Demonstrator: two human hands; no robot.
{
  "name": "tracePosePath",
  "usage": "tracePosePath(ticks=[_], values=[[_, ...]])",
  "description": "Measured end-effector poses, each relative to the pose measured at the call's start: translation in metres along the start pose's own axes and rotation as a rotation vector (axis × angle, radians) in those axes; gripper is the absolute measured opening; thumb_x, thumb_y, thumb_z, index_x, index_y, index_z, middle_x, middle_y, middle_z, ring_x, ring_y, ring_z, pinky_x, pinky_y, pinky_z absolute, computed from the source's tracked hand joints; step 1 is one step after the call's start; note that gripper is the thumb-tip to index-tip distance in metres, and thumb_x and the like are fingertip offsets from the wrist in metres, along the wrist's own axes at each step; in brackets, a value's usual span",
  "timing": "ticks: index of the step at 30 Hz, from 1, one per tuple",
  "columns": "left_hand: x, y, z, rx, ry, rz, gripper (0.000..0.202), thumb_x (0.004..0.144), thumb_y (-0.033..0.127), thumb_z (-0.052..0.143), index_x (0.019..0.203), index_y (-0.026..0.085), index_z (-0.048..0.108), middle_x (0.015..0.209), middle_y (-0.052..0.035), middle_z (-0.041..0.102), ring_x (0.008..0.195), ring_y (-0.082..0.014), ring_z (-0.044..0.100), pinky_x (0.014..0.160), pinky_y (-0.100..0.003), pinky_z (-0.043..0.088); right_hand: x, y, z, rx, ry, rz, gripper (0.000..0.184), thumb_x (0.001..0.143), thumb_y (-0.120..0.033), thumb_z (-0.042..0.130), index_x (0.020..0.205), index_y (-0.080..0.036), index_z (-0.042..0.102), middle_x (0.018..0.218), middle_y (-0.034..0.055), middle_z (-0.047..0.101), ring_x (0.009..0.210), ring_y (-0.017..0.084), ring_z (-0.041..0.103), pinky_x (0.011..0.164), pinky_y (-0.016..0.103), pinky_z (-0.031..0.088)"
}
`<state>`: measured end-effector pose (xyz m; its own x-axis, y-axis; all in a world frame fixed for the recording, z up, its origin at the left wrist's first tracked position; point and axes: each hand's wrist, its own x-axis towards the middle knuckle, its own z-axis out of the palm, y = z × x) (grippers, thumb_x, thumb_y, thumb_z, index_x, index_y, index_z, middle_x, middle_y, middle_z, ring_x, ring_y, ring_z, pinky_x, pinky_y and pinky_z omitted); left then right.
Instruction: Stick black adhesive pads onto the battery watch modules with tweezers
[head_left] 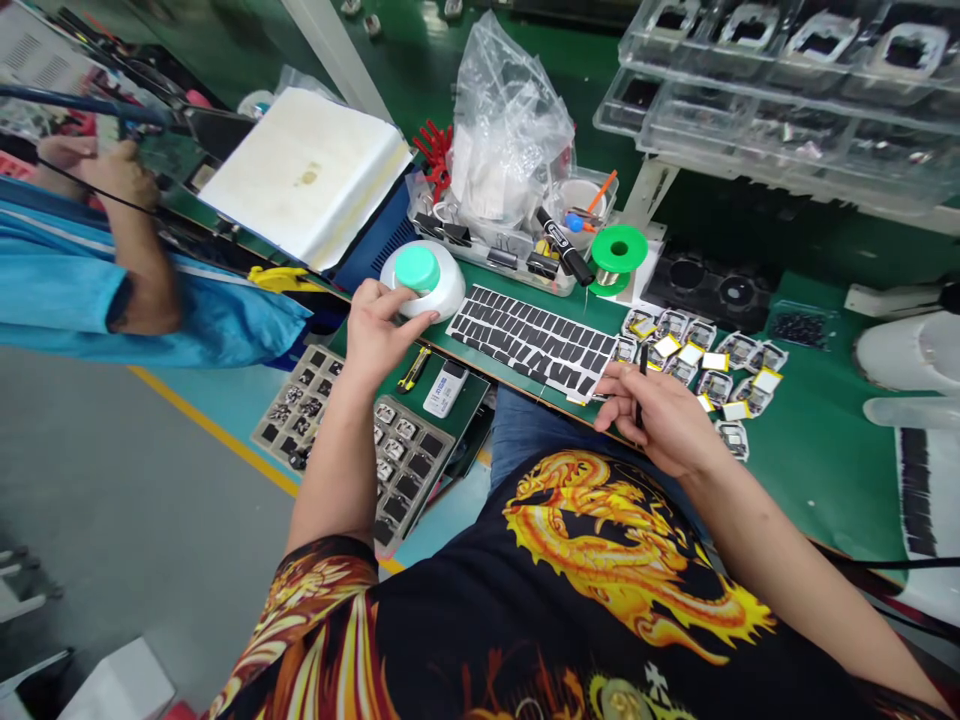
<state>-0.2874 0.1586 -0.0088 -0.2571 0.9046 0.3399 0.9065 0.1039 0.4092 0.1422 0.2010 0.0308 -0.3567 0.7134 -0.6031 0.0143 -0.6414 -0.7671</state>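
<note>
My left hand [382, 335] is at the front of a white round base with a mint-green round top [417, 268]. Its thumb and index finger are apart, fingertips at the base's edge, and I see nothing held between them. In my right hand [660, 418] is a thin black stick-like tool [642, 362], pointing up from the fingers; its exact kind does not show. That hand's fingertips are at the right corner of a white sheet with rows of black rectangular stickers [532, 340]. Right of the sheet lie several small square device frames [714, 385] with silver-and-yellow battery-like pieces.
Behind the sheet stand a clear bin [525, 275] of supplies, a black marker [564, 247] and a green solder spool [619, 250]. Lower left are a yellow cutter [414, 370], a white-grey device [445, 388] and a parts tray [427, 440]. Another person's arm [146, 250] is at left.
</note>
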Motion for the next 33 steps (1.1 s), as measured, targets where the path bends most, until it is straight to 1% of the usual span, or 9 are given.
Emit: tracePosePath(ticks=[2, 5, 8, 11, 18, 22, 27, 33], values=[[0.003, -0.001, 0.000, -0.070, 0.000, 0.000, 0.031, 0.089, 0.051, 0.089, 0.107, 0.027, 0.082, 0.089, -0.0002, 0.050, 0.089, -0.0219, 0.057, 0.088, -0.039, 0.054, 0.000, 0.000, 0.000, 0.000, -0.001, -0.003, 0.040, 0.090, -0.051, 0.084, 0.108, -0.018, 0.071, 0.105, 0.0091, 0.075, 0.058, 0.015, 0.076, 0.037, 0.021, 0.021], [0.005, 0.000, -0.003, -0.107, -0.004, -0.020, 0.030, 0.086, 0.047, 0.091, 0.106, 0.027, 0.082, 0.088, 0.0006, 0.051, 0.086, -0.0197, 0.057, 0.085, -0.037, 0.054, -0.001, 0.001, 0.001, -0.006, 0.005, -0.003, 0.039, 0.091, -0.050, 0.083, 0.109, -0.017, 0.071, 0.105, 0.0094, 0.076, 0.057, 0.015, 0.075, 0.036, 0.021, 0.022], [0.005, 0.002, -0.007, -0.123, -0.006, -0.052, 0.030, 0.084, 0.045, 0.093, 0.106, 0.026, 0.082, 0.090, 0.0009, 0.052, 0.084, -0.0179, 0.057, 0.084, -0.036, 0.055, 0.001, 0.001, 0.004, -0.019, 0.003, 0.004, 0.040, 0.091, -0.051, 0.084, 0.110, -0.018, 0.071, 0.105, 0.0100, 0.077, 0.057, 0.015, 0.075, 0.036, 0.022, 0.022], [0.005, 0.003, -0.010, -0.148, -0.006, -0.054, 0.031, 0.085, 0.046, 0.092, 0.106, 0.026, 0.082, 0.090, 0.0010, 0.052, 0.083, -0.0170, 0.057, 0.084, -0.036, 0.056, 0.005, 0.001, 0.009, -0.035, -0.023, 0.007, 0.040, 0.091, -0.052, 0.083, 0.109, -0.018, 0.071, 0.104, 0.0103, 0.077, 0.056, 0.015, 0.074, 0.036, 0.022, 0.023], [0.004, 0.002, -0.009, -0.149, -0.008, -0.037, 0.031, 0.085, 0.046, 0.092, 0.106, 0.025, 0.083, 0.092, 0.0006, 0.054, 0.082, -0.0166, 0.057, 0.083, -0.036, 0.056, 0.010, -0.001, 0.017, -0.052, -0.023, -0.005, 0.034, 0.093, -0.047, 0.080, 0.108, -0.018, 0.072, 0.106, 0.0112, 0.077, 0.058, 0.017, 0.077, 0.034, 0.021, 0.023], [0.004, 0.003, -0.007, -0.126, -0.027, -0.037, 0.031, 0.085, 0.046, 0.093, 0.105, 0.025, 0.082, 0.091, 0.0003, 0.054, 0.083, -0.0177, 0.057, 0.083, -0.037, 0.057, 0.010, 0.000, 0.017, -0.041, -0.031, -0.007, 0.036, 0.092, -0.049, 0.082, 0.107, -0.017, 0.072, 0.107, 0.0119, 0.078, 0.057, 0.016, 0.076, 0.034, 0.021, 0.023], [0.005, 0.005, -0.009, -0.119, -0.020, -0.045, 0.031, 0.085, 0.045, 0.092, 0.106, 0.025, 0.082, 0.091, 0.0005, 0.054, 0.082, -0.0175, 0.058, 0.084, -0.037, 0.058, 0.011, 0.005, 0.016, -0.034, -0.041, -0.001, 0.040, 0.093, -0.053, 0.083, 0.108, -0.017, 0.073, 0.108, 0.0132, 0.079, 0.057, 0.016, 0.076, 0.035, 0.021, 0.023], [0.006, 0.006, -0.010, -0.118, -0.024, -0.041, 0.028, 0.084, 0.042, 0.094, 0.104, 0.025, 0.084, 0.088, 0.0007, 0.052, 0.083, -0.0182, 0.058, 0.084, -0.038, 0.058, 0.014, 0.003, 0.022, -0.041, -0.043, 0.023, 0.034, 0.096, -0.049, 0.079, 0.108, -0.018, 0.071, 0.113, 0.0150, 0.079, 0.057, 0.017, 0.077, 0.034, 0.021, 0.023]])
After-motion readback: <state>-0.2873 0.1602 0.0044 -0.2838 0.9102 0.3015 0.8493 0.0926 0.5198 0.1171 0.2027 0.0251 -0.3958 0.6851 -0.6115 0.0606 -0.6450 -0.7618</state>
